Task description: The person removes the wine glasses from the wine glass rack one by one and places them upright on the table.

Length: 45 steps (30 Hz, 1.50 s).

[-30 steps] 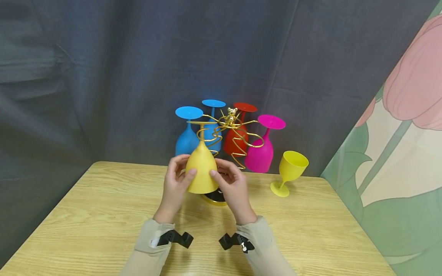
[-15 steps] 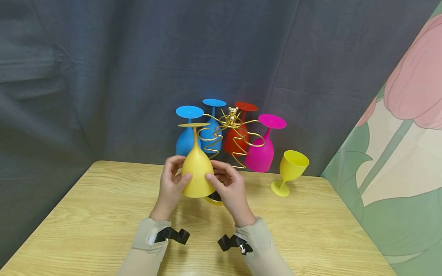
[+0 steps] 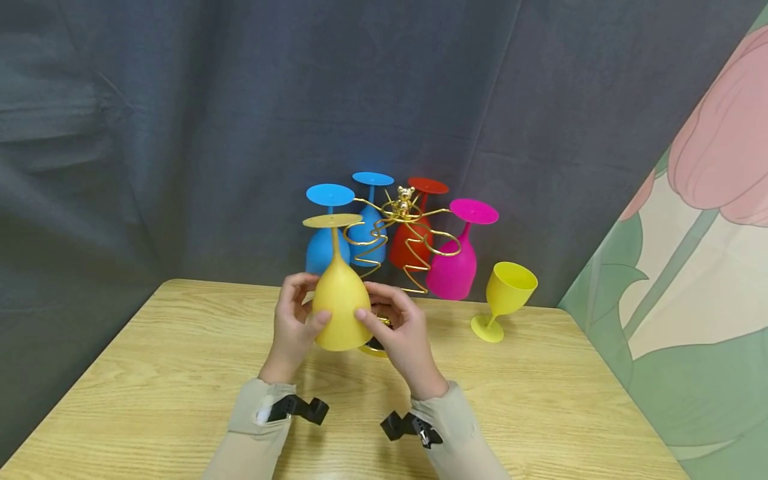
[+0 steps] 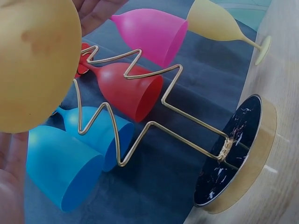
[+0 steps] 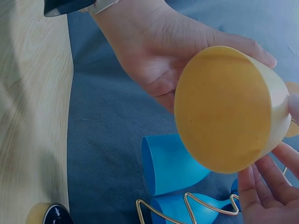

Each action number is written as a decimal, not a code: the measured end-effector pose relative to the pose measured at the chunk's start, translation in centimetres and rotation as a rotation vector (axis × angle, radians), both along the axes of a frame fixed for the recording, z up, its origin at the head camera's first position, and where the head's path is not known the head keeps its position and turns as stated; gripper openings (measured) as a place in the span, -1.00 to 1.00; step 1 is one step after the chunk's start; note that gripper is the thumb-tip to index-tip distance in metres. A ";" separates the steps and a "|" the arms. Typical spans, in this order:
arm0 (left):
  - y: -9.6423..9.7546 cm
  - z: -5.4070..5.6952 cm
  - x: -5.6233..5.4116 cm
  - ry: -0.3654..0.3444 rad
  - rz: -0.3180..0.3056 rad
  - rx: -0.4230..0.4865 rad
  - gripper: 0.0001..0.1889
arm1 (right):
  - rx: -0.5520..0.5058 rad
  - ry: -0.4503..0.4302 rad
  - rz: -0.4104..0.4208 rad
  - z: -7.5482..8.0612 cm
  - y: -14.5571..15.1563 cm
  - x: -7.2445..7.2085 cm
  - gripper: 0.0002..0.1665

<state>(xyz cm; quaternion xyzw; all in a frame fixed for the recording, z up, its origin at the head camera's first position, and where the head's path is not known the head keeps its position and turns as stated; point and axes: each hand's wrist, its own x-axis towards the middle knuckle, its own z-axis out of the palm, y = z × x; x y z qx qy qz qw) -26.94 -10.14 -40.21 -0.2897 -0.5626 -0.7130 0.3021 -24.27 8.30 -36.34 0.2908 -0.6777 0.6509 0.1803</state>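
My left hand [image 3: 293, 328] and right hand [image 3: 401, 328] hold a yellow goblet [image 3: 341, 303] upside down between them, thumbs at the front of its bowl. Its round foot points up, left of the gold wire rack [image 3: 404, 200], close to an open loop. Seen from the right wrist, the bowl's mouth [image 5: 222, 109] faces down. On the rack hang two blue goblets [image 3: 367, 243], a red goblet [image 3: 410, 247] and a magenta goblet [image 3: 453, 270], all upside down. My hands partly hide the rack's black, gold-rimmed base [image 4: 233, 144]. Whether the held goblet touches the wire I cannot tell.
A second yellow goblet [image 3: 510, 290] stands upright on the wooden table [image 3: 528, 400], right of the rack. Behind the table hangs a dark grey curtain [image 3: 252, 133]. A wall with a flower print [image 3: 690, 300] bounds the right side.
Both hands have brought the yellow goblet left and a little lower, away from the rack's loop. Its foot has tilted to show more of its top. The other goblets stay put.
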 end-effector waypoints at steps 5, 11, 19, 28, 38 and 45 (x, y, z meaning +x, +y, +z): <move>0.0 0.1 0.2 0.019 0.012 -0.037 -0.10 | -0.004 -0.007 0.024 0.0 0.6 0.5 -0.51; 0.0 0.5 0.6 0.053 -0.016 -0.092 -0.24 | 0.007 0.018 0.058 0.2 1.8 1.1 -0.48; 0.3 1.0 1.0 0.064 -0.087 -0.155 -0.31 | 0.044 0.014 0.065 0.1 3.4 1.6 -0.48; 0.9 0.9 1.2 0.063 -0.187 -0.248 -0.27 | 0.062 -0.115 0.101 -0.5 5.3 2.0 -0.42; 0.6 0.9 1.0 -0.068 -0.259 -0.372 -0.24 | 0.095 -0.122 0.127 -1.4 6.4 1.4 -0.33; 0.2 1.3 1.3 -0.183 -0.321 -0.442 -0.16 | 0.110 -0.095 0.157 -2.0 6.6 1.1 -0.29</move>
